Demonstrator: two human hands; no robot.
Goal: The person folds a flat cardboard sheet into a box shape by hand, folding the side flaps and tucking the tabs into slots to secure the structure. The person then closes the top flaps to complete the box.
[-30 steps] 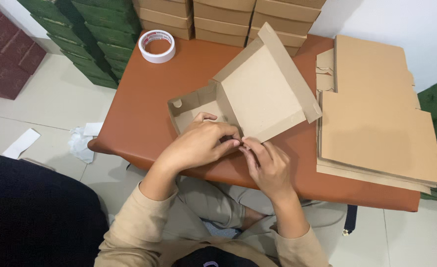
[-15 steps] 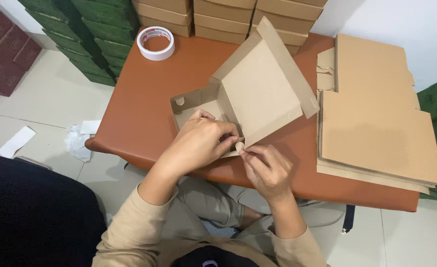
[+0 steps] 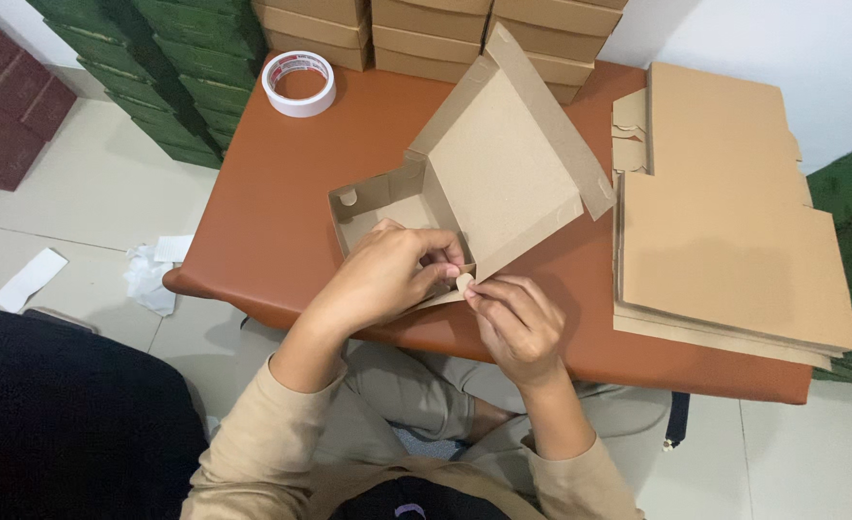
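A half-folded brown cardboard box [image 3: 488,164] stands on the orange-brown table [image 3: 281,202], its lid tilted up and back. My left hand [image 3: 382,279] grips the box's near front wall, fingers curled over its edge. My right hand [image 3: 517,323] pinches a small rounded tab [image 3: 463,282] at the box's near right corner. Both hands meet at that corner, close to the table's front edge.
A stack of flat cardboard blanks [image 3: 724,221] lies on the table's right side. A roll of white tape [image 3: 299,83] sits at the back left. Folded brown boxes [image 3: 426,29] and green boxes [image 3: 170,58] are stacked behind. Paper scraps [image 3: 151,274] lie on the floor.
The box has been pushed slightly away and turned a little. My right hand's fingers have closed on the corner tab; my left hand stays on the front wall.
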